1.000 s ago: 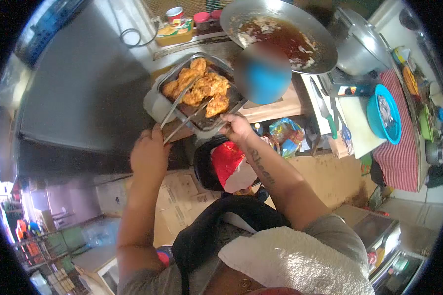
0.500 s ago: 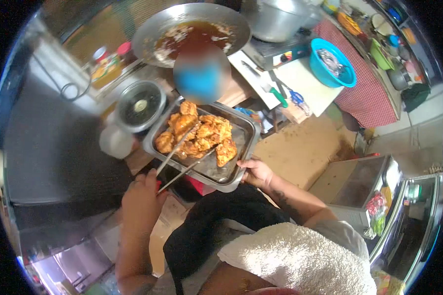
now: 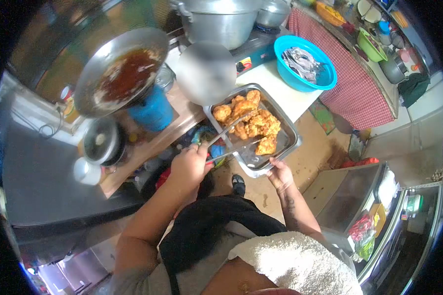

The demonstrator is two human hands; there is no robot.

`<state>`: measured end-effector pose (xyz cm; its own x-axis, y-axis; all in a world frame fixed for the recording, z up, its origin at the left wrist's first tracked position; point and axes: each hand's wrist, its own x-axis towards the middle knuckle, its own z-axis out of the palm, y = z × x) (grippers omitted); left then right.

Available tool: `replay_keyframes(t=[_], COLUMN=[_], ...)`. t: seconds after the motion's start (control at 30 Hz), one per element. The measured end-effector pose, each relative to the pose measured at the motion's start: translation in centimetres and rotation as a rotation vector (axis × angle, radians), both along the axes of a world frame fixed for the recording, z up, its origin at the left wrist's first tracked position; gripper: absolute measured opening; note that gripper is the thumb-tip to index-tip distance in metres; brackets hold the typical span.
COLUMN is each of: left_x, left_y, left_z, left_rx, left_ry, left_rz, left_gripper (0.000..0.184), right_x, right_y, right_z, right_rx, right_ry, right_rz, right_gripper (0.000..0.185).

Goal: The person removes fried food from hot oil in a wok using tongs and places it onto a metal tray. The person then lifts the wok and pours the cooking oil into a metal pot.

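Observation:
Several pieces of golden fried chicken lie in a rectangular metal tray, mostly toward its far left side. My right hand grips the tray's near right edge, thumb on the rim and other fingers partly hidden beneath. In my left hand is a pair of metal tongs, closed around by the fingers. The two tong arms are spread, and their tips reach in among the chicken. Whether they pinch a piece I cannot tell. The tray is held up in front of me, over the floor.
A wok of brown oil sits at the left, above a blue cylinder. Large aluminum pots stand at the back. A blue basin rests on a white board. A lidded pot stands left; a cabinet is right.
The tray, chicken, tongs and both hands have shifted right in view, toward the blue basin. The wok now appears farther left. My grip on the tray and tongs stays the same.

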<state>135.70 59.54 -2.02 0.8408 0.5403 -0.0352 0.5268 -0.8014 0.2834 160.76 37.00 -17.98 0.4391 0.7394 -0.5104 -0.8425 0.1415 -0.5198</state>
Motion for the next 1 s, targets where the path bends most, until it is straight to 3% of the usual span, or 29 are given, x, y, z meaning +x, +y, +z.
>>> replay_keyframes(t=[0.03,0.1,0.2,0.37,0.43,0.47,0.57,0.67,0.73,0.8,0.87,0.97,1.0], left_x=[2.8,7.8,13.8,18.2,19.3,19.7,22.0,24.9,27.2,29.1,31.0,32.1,32.3], left_y=[-0.2,-0.3,-0.2,0.2,0.8,1.1,2.0,0.4,0.5,-0.6,-2.5,-3.8,-3.6], left_z=[-0.2,-1.0,-0.9,-2.1,-4.6,-6.2,-11.4,-11.8,-18.3,-20.0,-18.1,-19.6,-21.9], left_rx=[0.002,0.006,-0.083,-0.201,-0.192,-0.189,-0.325,-0.523,-0.778,-0.8,-0.59,-0.354,-0.325], left_ry=[-0.005,-0.014,0.082,0.089,-0.005,-0.055,-0.191,-0.307,-0.478,-0.509,-0.389,-0.394,-0.31], left_rz=[-0.008,-0.027,0.007,0.101,0.14,0.158,0.215,0.336,0.405,0.435,0.458,0.405,0.4], left_gripper=[0.061,0.06,0.057,0.058,0.058,0.058,0.054,0.05,0.045,0.04,0.035,0.018,0.03], right_x=[2.8,7.7,14.0,21.3,22.5,22.9,23.6,20.3,19.1,18.3,16.3,13.6,12.7], right_y=[0.0,0.5,1.5,3.6,4.2,4.2,3.5,3.5,1.9,-0.7,-2.0,-3.2,-3.0], right_z=[-0.9,-2.7,-4.9,-9.3,-10.6,-11.8,-19.1,-16.5,-17.0,-20.1,-17.2,-11.7,-10.6], right_rx=[-0.008,-0.056,-0.044,-0.097,-0.082,-0.09,-0.305,-0.268,-0.255,-0.212,-0.299,-0.435,-0.458], right_ry=[0.032,-0.074,-0.061,-0.036,0.015,-0.094,-0.909,-0.764,-0.676,-0.527,-0.376,-0.272,-0.169], right_rz=[-0.021,-0.039,-0.047,-0.002,-0.019,0.014,0.129,-0.051,-0.025,-0.051,-0.085,0.031,0.033], right_gripper=[0.043,0.028,0.03,0.039,0.035,0.034,0.031,0.029,0.03,0.03,0.03,0.026,0.025])
